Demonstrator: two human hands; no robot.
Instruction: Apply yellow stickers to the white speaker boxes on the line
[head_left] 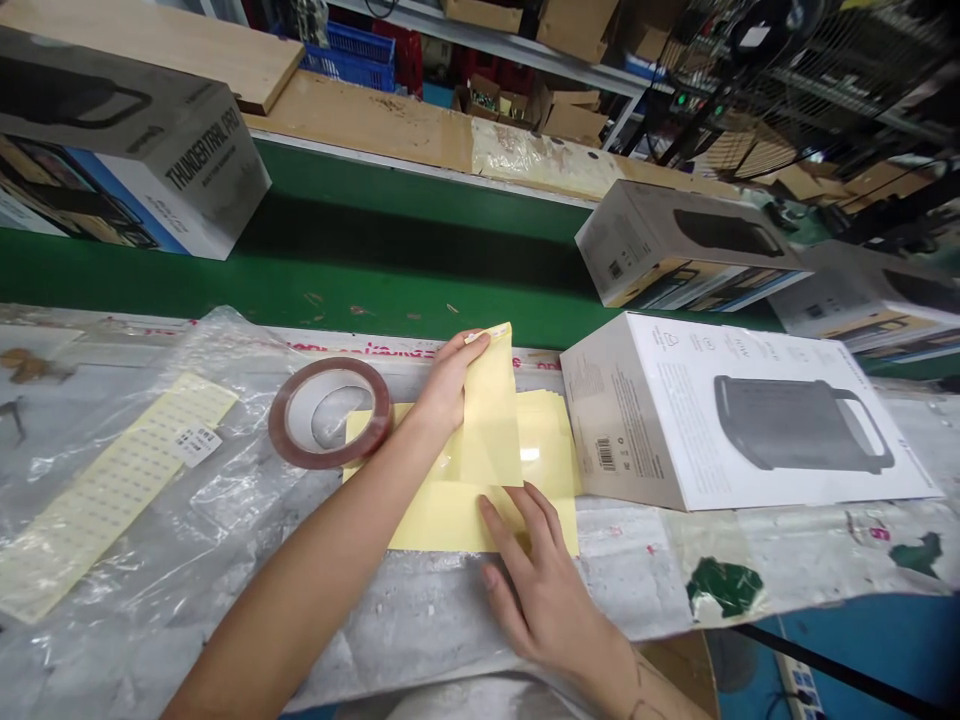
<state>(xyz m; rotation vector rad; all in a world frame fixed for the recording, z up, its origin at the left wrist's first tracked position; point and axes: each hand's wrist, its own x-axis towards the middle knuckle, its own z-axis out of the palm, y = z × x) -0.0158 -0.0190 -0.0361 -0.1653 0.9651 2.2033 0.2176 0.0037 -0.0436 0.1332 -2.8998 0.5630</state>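
My left hand [448,385] grips the upper edge of a pale yellow sticker sheet [491,420], which stands tilted up with a narrow printed strip along its top. Beneath it lies a stack of yellow sheets [442,520], spread a little apart on the table. My right hand [536,575] is low at the near side of the stack, fingers apart, the fingertips by the lower edge of the raised sheet. Whether they touch it I cannot tell. A roll of brown tape [281,410] rests partly over the stack's left corner, close to my left forearm.
To the right lies a white printed product box [780,440]. A green conveyor belt [420,240] runs behind the table, carrying a box on the left [187,170] and two on the right [675,245]. A clear plastic bag [247,500] with a label sheet [112,500] lies left.
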